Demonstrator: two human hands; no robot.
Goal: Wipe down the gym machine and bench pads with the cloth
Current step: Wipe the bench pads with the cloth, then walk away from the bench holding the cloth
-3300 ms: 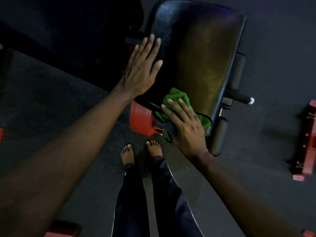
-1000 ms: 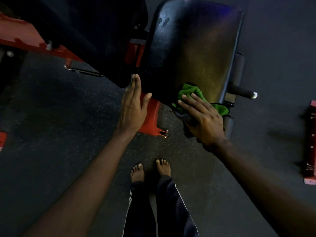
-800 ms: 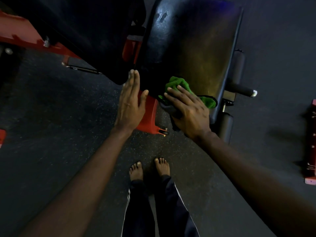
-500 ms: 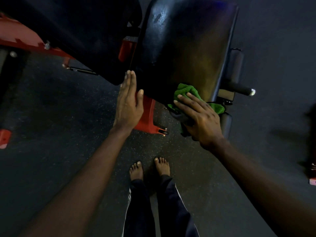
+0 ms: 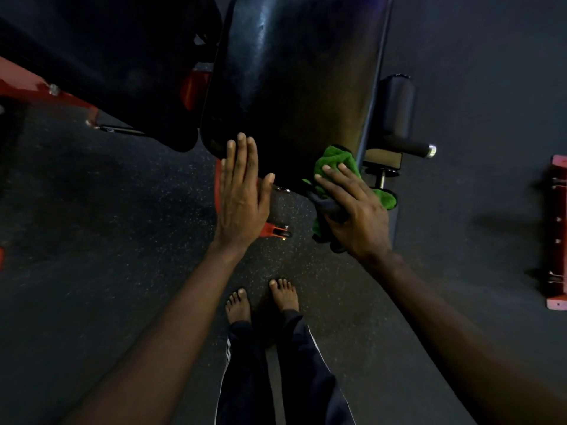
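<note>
Gym floor [image 5: 122,240], dark. Bench pad [image 5: 291,87]: left hand [image 5: 242,204] rested flat, fingers together; right hand [image 5: 356,219], fingers splayed, pressed green cloth [image 5: 334,157] on it.

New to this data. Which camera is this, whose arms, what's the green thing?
No robot here: one wide-angle camera worn on a person's head looks forward and down, so both arms and the bare feet are the wearer's own. The big black shape is a bench pad on a red frame, over a dark speckled floor. The right hand presses a green cloth with flat fingers against the pad's near edge, beside a roller pad and a chrome-tipped handle. The left hand holds nothing; its fingers are straight, at the pad's near left corner.
</note>
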